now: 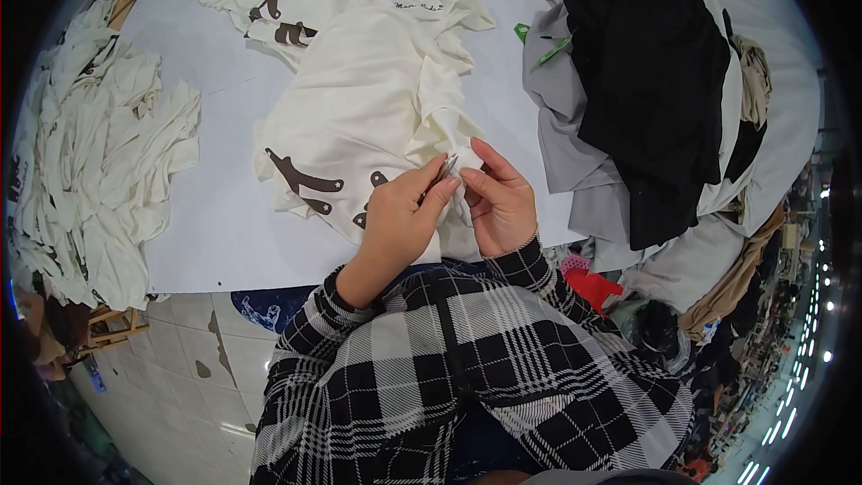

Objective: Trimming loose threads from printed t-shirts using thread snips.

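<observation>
Garment (350,117) lies on table (215,242) — pile (112,153) left, cloth (655,81) right.

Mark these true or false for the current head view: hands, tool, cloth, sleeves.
1. The left hand holds a small metal tool. True.
2. The right hand rests on the black cloth. False: it is at the right edge of the printed cream garment, apart from the black cloth.
3. A heap of cream cloth lies left of the printed cream garment. True.
4. The sleeves are plain white. False: they are black-and-white plaid.
5. The black cloth lies on grey cloth. True.
</observation>
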`<move>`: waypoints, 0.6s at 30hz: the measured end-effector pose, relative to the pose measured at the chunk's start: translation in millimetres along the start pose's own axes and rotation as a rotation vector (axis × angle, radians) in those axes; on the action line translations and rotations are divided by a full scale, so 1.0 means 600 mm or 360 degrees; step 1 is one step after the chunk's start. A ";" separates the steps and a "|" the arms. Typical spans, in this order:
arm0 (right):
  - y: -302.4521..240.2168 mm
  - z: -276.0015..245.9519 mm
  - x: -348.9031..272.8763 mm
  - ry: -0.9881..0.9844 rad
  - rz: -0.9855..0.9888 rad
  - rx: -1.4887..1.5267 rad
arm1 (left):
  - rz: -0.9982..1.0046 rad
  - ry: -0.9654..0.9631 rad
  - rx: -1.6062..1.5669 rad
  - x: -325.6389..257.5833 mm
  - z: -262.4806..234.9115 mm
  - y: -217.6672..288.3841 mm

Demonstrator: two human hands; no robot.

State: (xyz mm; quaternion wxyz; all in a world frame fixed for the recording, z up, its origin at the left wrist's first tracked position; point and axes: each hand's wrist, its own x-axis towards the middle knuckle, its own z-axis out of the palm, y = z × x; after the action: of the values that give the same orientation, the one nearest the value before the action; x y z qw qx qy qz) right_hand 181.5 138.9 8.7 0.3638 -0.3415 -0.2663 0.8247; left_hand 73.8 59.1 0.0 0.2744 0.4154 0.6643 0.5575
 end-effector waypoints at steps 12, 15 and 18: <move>-0.002 -0.004 0.001 -0.0002 -0.0014 -0.0001 | -0.0137 0.0016 -0.0392 -0.001 0.011 -0.013; -0.010 0.005 -0.002 0.0112 -0.0013 0.0086 | -0.0299 0.0155 -0.0867 0.000 0.007 -0.005; -0.005 -0.010 -0.001 0.0045 -0.0003 0.0109 | -0.0051 0.0134 -0.0183 0.005 0.008 -0.004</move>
State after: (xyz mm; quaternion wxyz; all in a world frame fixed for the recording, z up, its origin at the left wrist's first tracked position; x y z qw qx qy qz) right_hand 187.8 141.2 7.2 0.3797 -0.3402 -0.2331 0.8281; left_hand 75.6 64.0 -3.3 0.2787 0.3645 0.6486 0.6073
